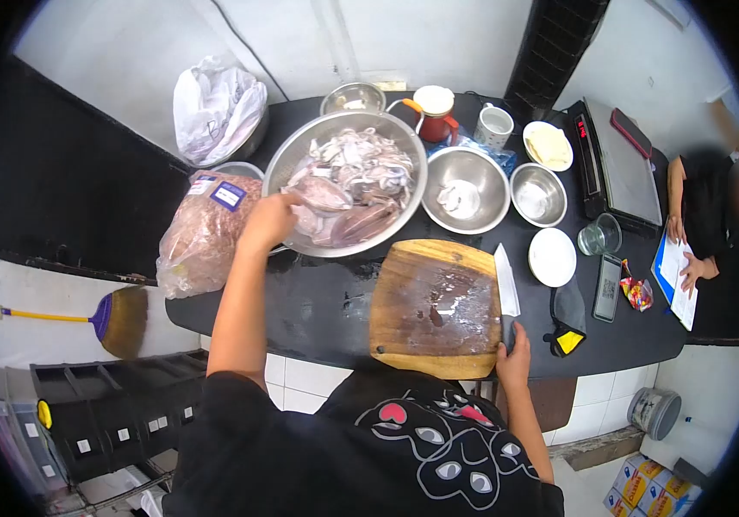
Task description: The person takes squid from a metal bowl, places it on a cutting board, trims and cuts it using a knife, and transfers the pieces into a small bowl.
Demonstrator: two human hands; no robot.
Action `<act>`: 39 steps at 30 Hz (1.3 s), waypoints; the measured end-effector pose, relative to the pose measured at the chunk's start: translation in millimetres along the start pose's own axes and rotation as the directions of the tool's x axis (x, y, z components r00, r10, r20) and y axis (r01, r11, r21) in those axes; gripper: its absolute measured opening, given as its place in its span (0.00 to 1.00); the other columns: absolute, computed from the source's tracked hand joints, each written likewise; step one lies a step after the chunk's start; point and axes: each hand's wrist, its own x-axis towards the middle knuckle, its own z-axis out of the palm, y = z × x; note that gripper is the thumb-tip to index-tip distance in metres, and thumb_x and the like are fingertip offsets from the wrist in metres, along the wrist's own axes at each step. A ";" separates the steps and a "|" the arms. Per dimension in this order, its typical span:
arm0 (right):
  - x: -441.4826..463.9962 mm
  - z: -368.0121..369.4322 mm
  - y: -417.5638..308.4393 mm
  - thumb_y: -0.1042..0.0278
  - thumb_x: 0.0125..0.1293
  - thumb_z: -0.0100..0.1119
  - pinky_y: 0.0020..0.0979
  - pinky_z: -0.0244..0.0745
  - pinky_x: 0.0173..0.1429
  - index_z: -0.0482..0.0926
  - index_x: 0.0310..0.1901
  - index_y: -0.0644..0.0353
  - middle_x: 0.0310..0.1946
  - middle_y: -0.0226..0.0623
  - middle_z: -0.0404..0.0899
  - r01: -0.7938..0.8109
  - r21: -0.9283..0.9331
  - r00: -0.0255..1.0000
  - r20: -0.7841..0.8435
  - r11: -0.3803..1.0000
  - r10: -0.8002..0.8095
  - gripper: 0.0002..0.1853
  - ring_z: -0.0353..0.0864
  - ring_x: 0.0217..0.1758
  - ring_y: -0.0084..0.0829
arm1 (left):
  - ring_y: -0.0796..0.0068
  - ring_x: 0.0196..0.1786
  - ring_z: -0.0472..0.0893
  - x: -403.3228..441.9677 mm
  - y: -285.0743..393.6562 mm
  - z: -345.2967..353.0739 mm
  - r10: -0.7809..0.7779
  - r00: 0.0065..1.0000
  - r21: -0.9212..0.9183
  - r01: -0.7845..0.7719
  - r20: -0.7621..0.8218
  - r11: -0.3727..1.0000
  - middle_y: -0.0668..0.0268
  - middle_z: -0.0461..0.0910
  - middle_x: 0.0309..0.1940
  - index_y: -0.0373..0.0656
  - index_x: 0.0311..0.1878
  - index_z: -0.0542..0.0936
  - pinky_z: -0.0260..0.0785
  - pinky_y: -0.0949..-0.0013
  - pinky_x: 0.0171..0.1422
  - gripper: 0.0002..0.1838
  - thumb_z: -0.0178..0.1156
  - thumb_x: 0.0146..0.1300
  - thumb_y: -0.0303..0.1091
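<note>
A large metal bowl [271, 164] holds a heap of pale, pinkish squid [361, 177]. Over its near-left rim reaches my left hand [273, 221], the fingertips closed on the edge of a squid, partly hidden. My right hand [514, 355] is wrapped round the handle of a kitchen knife [506, 283]. The blade points away from me along the right edge of a wooden cutting board [395, 302]. Wet patches and small scraps lie on the board.
Left of the bowl sits a plastic bag of pinkish meat [210, 224]. Smaller metal bowls [494, 194], a white bowl [552, 257], a glass [599, 234], a phone [606, 289] and a scale [619, 164] stand rightward. A person [714, 207] holds papers at right.
</note>
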 end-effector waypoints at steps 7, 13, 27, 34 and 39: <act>-12.9 15.6 -23.4 0.78 0.56 0.57 0.46 0.67 0.63 0.68 0.62 0.60 0.52 0.57 0.72 -0.069 -0.072 0.990 -0.127 0.995 0.060 0.29 0.72 0.57 0.57 | 0.54 0.59 0.78 81.2 -27.1 36.0 0.256 0.963 0.296 -0.271 0.087 0.916 0.55 0.80 0.53 0.47 0.57 0.79 0.70 0.55 0.63 0.26 0.66 0.50 0.30; -38.0 28.2 -45.0 0.78 0.54 0.57 0.46 0.68 0.62 0.69 0.61 0.58 0.51 0.55 0.73 -0.134 -0.060 0.978 -0.172 0.989 0.121 0.29 0.72 0.56 0.56 | 0.55 0.65 0.73 112.6 -17.4 21.5 0.089 0.897 0.377 -0.270 0.433 0.886 0.58 0.75 0.60 0.47 0.59 0.77 0.66 0.48 0.66 0.33 0.72 0.49 0.44; -85.9 73.8 -65.8 0.74 0.57 0.61 0.46 0.69 0.61 0.70 0.60 0.57 0.51 0.53 0.75 -0.122 -0.048 0.961 -0.255 0.991 0.106 0.27 0.73 0.57 0.55 | 0.54 0.54 0.81 129.0 -35.4 18.8 0.276 0.803 0.162 -0.414 0.528 0.896 0.52 0.83 0.48 0.42 0.53 0.81 0.71 0.54 0.60 0.34 0.76 0.42 0.47; -88.2 65.5 -87.1 0.72 0.55 0.64 0.45 0.71 0.58 0.74 0.54 0.60 0.48 0.53 0.78 -0.257 -0.080 0.942 -0.243 0.963 0.231 0.23 0.77 0.53 0.53 | 0.48 0.48 0.82 106.1 -51.5 6.2 0.416 0.854 0.155 -0.478 0.313 0.865 0.46 0.83 0.43 0.40 0.48 0.83 0.74 0.56 0.54 0.27 0.73 0.42 0.40; -83.3 57.1 -79.3 0.73 0.50 0.63 0.45 0.71 0.59 0.74 0.49 0.64 0.48 0.56 0.77 -0.299 -0.070 0.941 -0.187 0.952 0.282 0.22 0.76 0.54 0.54 | 0.51 0.43 0.84 37.3 7.4 -65.1 0.420 0.893 -0.055 -0.416 0.163 0.908 0.48 0.84 0.38 0.39 0.44 0.83 0.74 0.58 0.49 0.22 0.73 0.43 0.33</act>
